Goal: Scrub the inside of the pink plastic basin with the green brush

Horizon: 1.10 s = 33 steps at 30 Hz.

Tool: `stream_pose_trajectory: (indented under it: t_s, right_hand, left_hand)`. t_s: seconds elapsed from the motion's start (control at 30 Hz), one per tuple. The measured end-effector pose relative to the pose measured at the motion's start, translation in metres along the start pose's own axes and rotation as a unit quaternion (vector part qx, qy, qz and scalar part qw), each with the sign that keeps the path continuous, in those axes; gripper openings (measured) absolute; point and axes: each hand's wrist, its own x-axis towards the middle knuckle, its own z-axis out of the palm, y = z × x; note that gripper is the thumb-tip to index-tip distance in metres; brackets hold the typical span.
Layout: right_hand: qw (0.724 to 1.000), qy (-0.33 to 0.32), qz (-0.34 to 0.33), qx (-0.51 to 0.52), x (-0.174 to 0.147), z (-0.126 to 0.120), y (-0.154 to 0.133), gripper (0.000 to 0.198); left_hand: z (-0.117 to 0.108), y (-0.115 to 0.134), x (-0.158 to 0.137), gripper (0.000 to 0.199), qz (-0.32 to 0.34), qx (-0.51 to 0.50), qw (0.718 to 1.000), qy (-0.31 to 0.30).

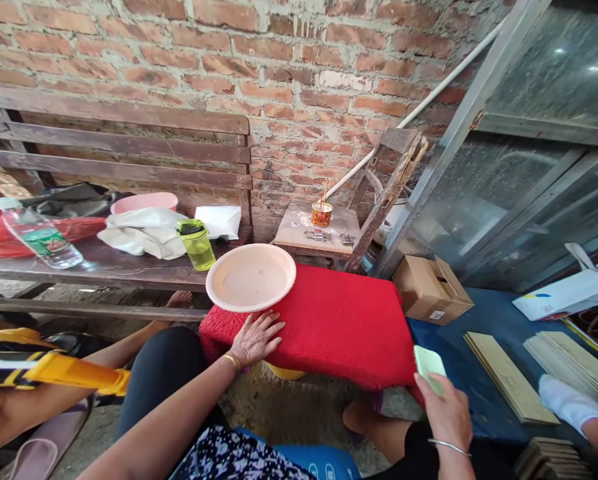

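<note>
A red cloth (351,313) with a fuzzy surface covers a low bench or table in front of me. My left hand (257,340) lies on its near left edge with fingers spread, just below a pale pink basin (251,277). The basin stands on the cloth's left end, and only a bare inside shows. At the cloth's right end, my right hand (446,407) is closed around a pale green brush (429,365). The brush is held tilted beside the cloth's edge; its underside is hidden.
A wooden bench (129,263) at left bears a water bottle (41,233), a green cup (197,245) and bags. Behind stands a chair (319,243) with padlocks and a small tub (321,213). At right are a cardboard box (431,290), stacked boards (511,377) and a co-worker's gloved hand (566,400).
</note>
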Motion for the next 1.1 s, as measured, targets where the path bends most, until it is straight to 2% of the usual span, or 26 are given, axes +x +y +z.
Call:
stream_pose_trajectory:
  t_s: [0.07, 0.17, 0.3, 0.4, 0.5, 0.67, 0.9, 1.0, 1.1]
  right_hand:
    - [0.998, 0.018, 0.025, 0.052, 0.001, -0.003, -0.004, 0.068]
    - [0.995, 0.005, 0.001, 0.095, -0.005, 0.006, -0.022, 0.074]
    - [0.997, -0.024, -0.077, 0.0, -0.011, 0.023, -0.033, 0.077]
    - [0.991, -0.026, -0.111, -0.071, -0.005, 0.025, -0.033, 0.073]
    - [0.987, -0.03, -0.108, -0.116, 0.004, 0.019, -0.034, 0.069]
    - [0.981, -0.074, -0.1, -0.152, 0.009, 0.016, -0.044, 0.054]
    - [0.969, -0.03, -0.135, -0.206, -0.003, 0.015, -0.044, 0.041]
    - [0.98, -0.044, -0.117, -0.155, -0.004, 0.01, -0.047, 0.042]
    - [0.983, -0.052, -0.168, -0.046, -0.025, 0.016, -0.065, 0.049]
  left_hand:
    - [-0.003, 0.002, 0.001, 0.037, -0.005, -0.006, 1.0, -0.008]
    - [-0.007, 0.003, 0.002, 0.038, -0.005, -0.015, 1.0, -0.02]
    - [-0.009, 0.004, 0.003, 0.04, -0.008, -0.019, 0.999, -0.025]
    - [-0.008, 0.004, 0.002, 0.039, -0.012, -0.021, 0.999, -0.026]
    - [-0.005, 0.003, 0.002, 0.039, -0.013, -0.023, 0.999, -0.028]
    - [-0.003, 0.003, 0.002, 0.038, -0.012, -0.016, 1.0, -0.024]
    - [-0.003, 0.003, 0.002, 0.04, -0.017, -0.03, 0.999, -0.027]
    - [-0.002, 0.003, 0.002, 0.04, -0.016, -0.04, 0.999, -0.019]
    - [-0.003, 0.003, 0.001, 0.039, -0.012, -0.04, 0.999, -0.013]
